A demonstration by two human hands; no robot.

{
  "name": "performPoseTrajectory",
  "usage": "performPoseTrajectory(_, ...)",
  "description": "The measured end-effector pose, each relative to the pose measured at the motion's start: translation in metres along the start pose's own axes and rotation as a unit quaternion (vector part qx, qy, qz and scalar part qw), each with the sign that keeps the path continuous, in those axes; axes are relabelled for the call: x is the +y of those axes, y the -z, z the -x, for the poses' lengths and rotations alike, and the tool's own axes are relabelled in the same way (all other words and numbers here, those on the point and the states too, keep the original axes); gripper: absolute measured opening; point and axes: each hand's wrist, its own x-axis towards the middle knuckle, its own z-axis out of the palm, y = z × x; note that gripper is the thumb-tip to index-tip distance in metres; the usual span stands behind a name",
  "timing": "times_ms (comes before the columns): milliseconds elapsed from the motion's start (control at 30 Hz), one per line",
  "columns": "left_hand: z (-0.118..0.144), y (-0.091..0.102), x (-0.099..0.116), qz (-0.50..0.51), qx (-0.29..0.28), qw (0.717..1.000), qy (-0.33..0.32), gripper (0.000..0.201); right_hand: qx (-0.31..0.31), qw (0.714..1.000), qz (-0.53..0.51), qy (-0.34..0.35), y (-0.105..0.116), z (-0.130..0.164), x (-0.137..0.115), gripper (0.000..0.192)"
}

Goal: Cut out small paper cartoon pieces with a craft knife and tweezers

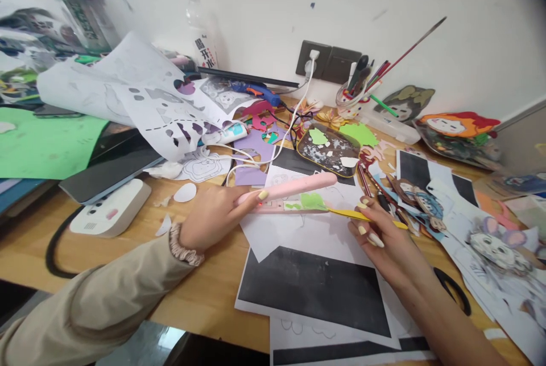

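My left hand (215,215) is wrapped around the hinged end of a slim, pale pink plastic hair straightener (298,185), thumb on its upper arm, the two arms parted. My right hand (386,235) pinches a thin yellow tool (347,214), its tip at the straightener's free end; I can't tell whether that's tweezers or a single stick. The straightener is held over loose sheets, in from the bench's (213,303) near edge.

I judge the straightener light and stiff, smooth enough to slide a little in the fingers. A small red light glows by the thumb, so I'd treat the plates as hot and hold only the outer shell near the hinge. The light green flat piece (313,201) lying on the lower plate looks thin, perhaps plastic film; it probably softens and curls with heat, so I'd take it by its rim, using the tool.

Beneath lies a matt white sheet with a black printed rectangle (311,286). Beyond, a dark rounded tray (307,162) is crusted with whitish flakes. Toward the bench's left edge sits a glossy white box with rounded corners (115,206); toward the far edge, a crumpled sheet full of cut holes (157,105) stands up in stiff folds.
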Motion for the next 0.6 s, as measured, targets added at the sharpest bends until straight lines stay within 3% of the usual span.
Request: performPoseTrajectory(600, 0.0002, -0.0001, -0.0004, -0.022, -0.006, 1.0, 0.012, 0.049, 0.004, 1.0, -0.002, -0.01, 0.0014, -0.0009, -0.0012, 0.019)
